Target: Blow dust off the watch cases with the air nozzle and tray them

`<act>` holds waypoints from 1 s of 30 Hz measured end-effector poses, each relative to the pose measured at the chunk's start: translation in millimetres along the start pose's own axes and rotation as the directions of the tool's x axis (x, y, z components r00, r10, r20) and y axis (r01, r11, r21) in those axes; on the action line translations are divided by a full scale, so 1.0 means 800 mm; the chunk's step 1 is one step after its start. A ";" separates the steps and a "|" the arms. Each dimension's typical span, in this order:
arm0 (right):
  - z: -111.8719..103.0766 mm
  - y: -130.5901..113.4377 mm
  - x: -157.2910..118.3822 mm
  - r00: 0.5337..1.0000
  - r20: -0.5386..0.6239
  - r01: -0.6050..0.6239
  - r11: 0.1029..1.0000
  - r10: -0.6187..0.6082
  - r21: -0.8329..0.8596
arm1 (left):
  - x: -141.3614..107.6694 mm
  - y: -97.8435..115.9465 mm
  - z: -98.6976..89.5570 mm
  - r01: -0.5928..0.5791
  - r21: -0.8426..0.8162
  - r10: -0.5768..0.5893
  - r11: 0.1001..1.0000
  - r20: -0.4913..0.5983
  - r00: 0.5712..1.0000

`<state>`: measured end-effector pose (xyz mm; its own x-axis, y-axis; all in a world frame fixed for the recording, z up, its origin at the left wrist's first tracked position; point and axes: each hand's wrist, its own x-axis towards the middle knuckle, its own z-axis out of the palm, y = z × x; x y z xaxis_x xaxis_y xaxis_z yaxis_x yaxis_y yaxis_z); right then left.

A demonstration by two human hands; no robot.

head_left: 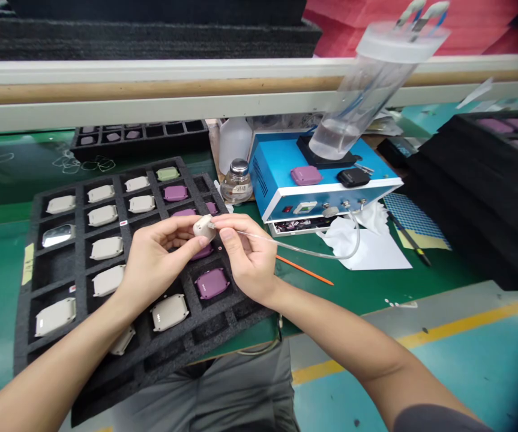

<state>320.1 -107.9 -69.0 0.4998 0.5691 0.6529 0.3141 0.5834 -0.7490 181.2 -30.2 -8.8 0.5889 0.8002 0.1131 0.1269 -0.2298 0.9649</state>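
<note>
My left hand (155,255) grips a small beige watch case (204,226) between thumb and fingers, tilted on edge above the tray. My right hand (252,258) pinches the end of a clear thin tube (306,251) against the case's right side; the tip itself is mostly hidden by my fingers. That tube curves back to the front of a blue machine (277,165). Beneath both hands lies a black foam tray (121,191) whose compartments hold several beige cases (107,248), several purple cases (212,283) and a green case (167,174).
On the machine stand a tall clear cylinder (349,102), a purple case (306,175) and a black case (353,177). A glass bottle (236,183) is left of it. Paper (376,255), an orange stick (306,270) and a dark pen (414,243) lie right. A shelf rail (150,90) crosses behind.
</note>
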 end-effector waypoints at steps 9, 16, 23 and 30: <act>0.000 0.001 -0.001 1.000 0.000 -0.012 1.000 0.012 -0.007 | 0.001 -0.001 -0.001 0.006 -0.006 -0.006 1.000 0.000 1.000; 0.000 0.001 -0.001 1.000 0.004 -0.013 1.000 0.013 0.009 | 0.001 -0.001 0.000 0.003 -0.007 -0.003 1.000 0.006 1.000; 0.000 0.001 0.000 1.000 0.004 -0.019 1.000 0.019 -0.014 | 0.000 0.000 -0.001 0.000 0.009 0.000 1.000 0.007 1.000; 0.000 0.001 -0.001 1.000 0.003 -0.016 1.000 0.016 -0.009 | 0.000 0.001 0.000 0.007 0.001 -0.007 1.000 -0.002 1.000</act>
<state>319.9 -108.0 -70.3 0.5024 0.5799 0.6413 0.3137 0.5689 -0.7602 181.7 -30.4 -8.0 0.5865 0.8029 0.1067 0.1319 -0.2247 0.9655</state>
